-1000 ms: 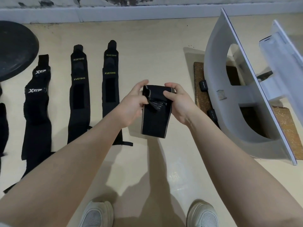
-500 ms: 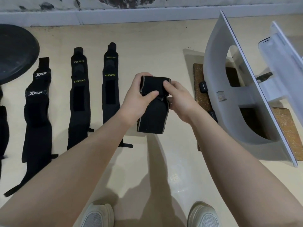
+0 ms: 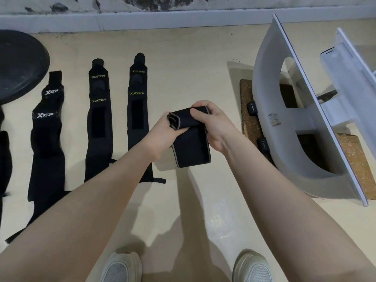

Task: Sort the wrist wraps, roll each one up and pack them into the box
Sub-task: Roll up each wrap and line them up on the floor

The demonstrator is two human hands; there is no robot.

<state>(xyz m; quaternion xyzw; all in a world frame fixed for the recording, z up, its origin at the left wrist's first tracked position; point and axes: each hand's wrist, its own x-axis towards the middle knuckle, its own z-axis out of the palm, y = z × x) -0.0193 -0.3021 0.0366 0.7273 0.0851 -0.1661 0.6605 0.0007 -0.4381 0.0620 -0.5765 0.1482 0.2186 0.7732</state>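
A black wrist wrap with a grey edge (image 3: 191,147) is held above the floor, its upper end rolled into a coil and its free tail hanging down. My left hand (image 3: 162,133) grips the coil from the left and below. My right hand (image 3: 213,123) curls over the coil's right end, thumb on top. Three black wraps lie flat on the floor to the left: one marked XTEP (image 3: 47,135) and two marked XUEYING (image 3: 98,119) (image 3: 137,110). Two rolled wraps (image 3: 251,107) (image 3: 263,143) sit in the cork-coloured box (image 3: 250,131) on the right.
A white curved panel structure (image 3: 284,123) stands over the box on the right. A black round disc (image 3: 18,66) lies at the far left, with another black wrap (image 3: 4,159) partly cut off below it. My white shoes (image 3: 122,267) show at the bottom. A grey skirting runs along the back.
The coil has grown and the hanging tail has shortened. My left hand has shifted from over the roll to under it, and my right hand now wraps over its right end.
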